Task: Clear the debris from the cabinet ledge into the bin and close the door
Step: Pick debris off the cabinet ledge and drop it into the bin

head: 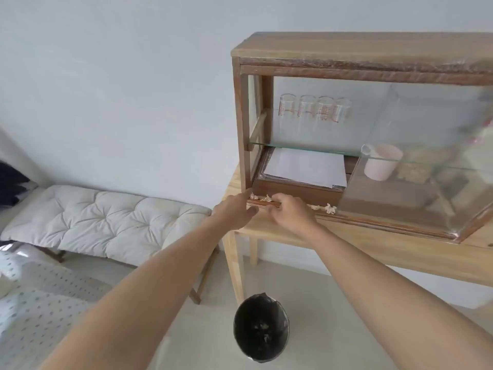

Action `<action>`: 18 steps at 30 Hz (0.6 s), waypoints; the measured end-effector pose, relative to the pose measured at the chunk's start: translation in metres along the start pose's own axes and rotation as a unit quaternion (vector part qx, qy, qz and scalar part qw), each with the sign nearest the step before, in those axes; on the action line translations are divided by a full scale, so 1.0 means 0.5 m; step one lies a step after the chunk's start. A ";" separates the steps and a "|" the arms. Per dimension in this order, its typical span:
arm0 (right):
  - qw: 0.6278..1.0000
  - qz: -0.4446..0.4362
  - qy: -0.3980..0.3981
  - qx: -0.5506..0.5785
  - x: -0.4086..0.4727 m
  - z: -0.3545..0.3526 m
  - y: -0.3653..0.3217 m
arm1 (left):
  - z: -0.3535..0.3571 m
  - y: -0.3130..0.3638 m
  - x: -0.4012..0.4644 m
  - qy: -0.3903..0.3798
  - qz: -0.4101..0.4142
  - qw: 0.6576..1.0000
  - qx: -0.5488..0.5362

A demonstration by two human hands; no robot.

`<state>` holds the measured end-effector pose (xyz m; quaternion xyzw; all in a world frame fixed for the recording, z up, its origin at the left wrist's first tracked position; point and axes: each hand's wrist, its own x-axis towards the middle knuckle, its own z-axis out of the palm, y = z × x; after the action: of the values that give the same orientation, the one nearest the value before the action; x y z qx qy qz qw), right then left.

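A wooden cabinet [241, 124] with glass walls stands on a light wood table. Its glass door [416, 166] is slid or swung open to the right. Small pale crumpled scraps of debris [329, 208] lie along the cabinet's front ledge [262, 203]. My left hand [236, 212] rests at the ledge's left end, palm cupped just below it, fingers apart. My right hand [289, 212] lies on the ledge beside it, fingers curled over scraps; whether it grips any is hidden. A black-lined bin [261, 327] stands on the floor below the table, with a few scraps inside.
Inside the cabinet are several measuring glasses [314, 109] on a glass shelf, white papers [306, 166] on a wooden box, and a pink cup [381, 161]. A cushioned bench [104, 217] stands left of the table [400, 244]; a dotted fabric [40, 297] lies at lower left.
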<state>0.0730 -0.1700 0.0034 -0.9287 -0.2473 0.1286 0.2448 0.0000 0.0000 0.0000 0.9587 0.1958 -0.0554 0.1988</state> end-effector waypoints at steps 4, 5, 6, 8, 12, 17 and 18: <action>1.000 0.007 0.015 0.002 0.038 0.020 0.005 | 0.020 -0.002 0.041 0.029 -0.015 0.999 -0.005; 1.000 0.008 0.020 0.005 0.046 0.026 0.006 | 0.023 -0.003 0.048 0.040 -0.021 0.999 -0.014; 1.000 0.006 0.026 0.009 0.051 0.031 0.007 | 0.027 -0.006 0.053 0.051 -0.027 0.998 -0.024; 0.999 0.004 0.050 0.008 0.064 0.041 0.014 | 0.036 -0.013 0.065 0.084 -0.029 0.996 -0.028; 0.995 0.013 0.094 0.030 0.075 0.057 0.017 | 0.048 -0.020 0.076 0.133 -0.014 0.990 -0.034; 0.989 0.021 0.122 0.079 0.070 0.058 0.018 | 0.054 -0.023 0.065 0.144 -0.020 0.986 -0.079; 0.989 0.017 0.120 0.088 0.063 0.057 0.019 | 0.054 -0.025 0.058 0.142 -0.017 0.986 -0.089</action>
<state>0.0933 -0.1496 -0.0292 -0.9162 -0.1879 0.0418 0.3514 0.0208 0.0099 -0.0346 0.9318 0.2424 0.0955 0.2526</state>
